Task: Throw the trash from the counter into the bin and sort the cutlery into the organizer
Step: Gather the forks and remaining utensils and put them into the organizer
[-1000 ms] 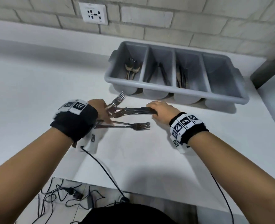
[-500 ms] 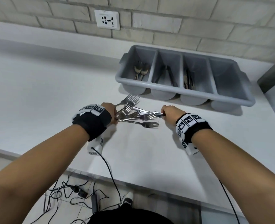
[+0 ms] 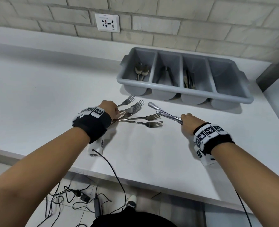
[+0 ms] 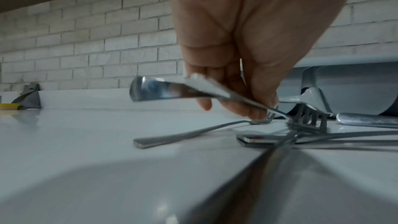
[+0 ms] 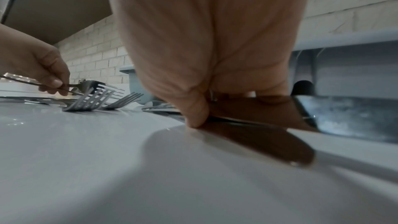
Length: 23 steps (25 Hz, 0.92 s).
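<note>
Several forks [image 3: 145, 118] lie fanned out on the white counter [image 3: 145, 154], tines to the right. My left hand [image 3: 117, 112] holds their handle ends; in the left wrist view it pinches one fork [image 4: 183, 91] whose handle is raised while its tines rest on the pile. To the right, my right hand [image 3: 183, 119] grips two knives [image 3: 165, 113], handles pointing far left and clear of the forks. In the right wrist view a blade [image 5: 269, 125] runs out from under the right hand [image 5: 200, 108]. The grey organizer [image 3: 184, 94] stands behind, with spoons [image 3: 142, 71] in its leftmost compartment and dark cutlery in the two middle ones.
A wall socket [image 3: 107, 22] sits in the brick wall behind. Cables [image 3: 79, 195] lie on the floor below the counter's front edge. A dark panel [image 3: 273, 74] bounds the counter on the right. Far left in the left wrist view are a crumpled grey thing [image 4: 30, 98] and something yellow.
My right hand has drawn the knives out of the fork pile and moved to the right. My left hand has stayed on the fork handles.
</note>
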### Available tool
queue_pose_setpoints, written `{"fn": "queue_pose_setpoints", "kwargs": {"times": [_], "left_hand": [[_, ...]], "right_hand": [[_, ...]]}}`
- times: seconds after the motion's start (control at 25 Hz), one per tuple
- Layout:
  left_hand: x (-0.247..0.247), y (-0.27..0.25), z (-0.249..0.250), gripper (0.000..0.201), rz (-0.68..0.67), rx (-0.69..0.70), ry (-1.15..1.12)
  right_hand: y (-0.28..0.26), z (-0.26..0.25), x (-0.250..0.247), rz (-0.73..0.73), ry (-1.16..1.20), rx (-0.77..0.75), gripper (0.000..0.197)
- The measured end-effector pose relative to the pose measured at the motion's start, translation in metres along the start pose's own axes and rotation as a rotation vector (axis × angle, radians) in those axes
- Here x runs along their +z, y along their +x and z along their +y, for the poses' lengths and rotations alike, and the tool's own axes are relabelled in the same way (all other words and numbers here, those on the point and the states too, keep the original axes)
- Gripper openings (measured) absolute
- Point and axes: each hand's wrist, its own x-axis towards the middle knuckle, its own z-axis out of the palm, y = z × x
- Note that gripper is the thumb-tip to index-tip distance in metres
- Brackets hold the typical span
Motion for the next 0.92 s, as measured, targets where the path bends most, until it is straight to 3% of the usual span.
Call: {"fn": "queue_pose_setpoints", "kwargs": {"times": [0.2, 0.36, 0.48, 0.68, 0.92], "left_hand": [[0.008, -0.003, -0.002, 0.027, 0.061, 0.054, -0.096], [0.022, -0.010, 0.000, 0.042, -0.039, 0.095, 0.041], [0.025, -0.006, 0.003, 0.030, -0.034, 0.094, 0.097], [0.032, -0.004, 0.009, 0.027, -0.015, 0.068, 0.108], [0.035, -0.011, 0.015, 0.027, 0.019, 0.141, 0.170]], "right_hand": [[-0.006, 0.006, 0.004, -0.014, 0.036, 0.006, 0.029], [-0.013, 0.006, 0.007, -0.014, 0.045, 0.016, 0.029], [-0.018, 0.008, 0.010, -0.012, 0.052, 0.020, 0.029], [-0.026, 0.013, 0.015, -0.022, 0.068, 0.034, 0.031], [-0.034, 0.015, 0.017, 0.006, 0.059, 0.041, 0.029]]}}
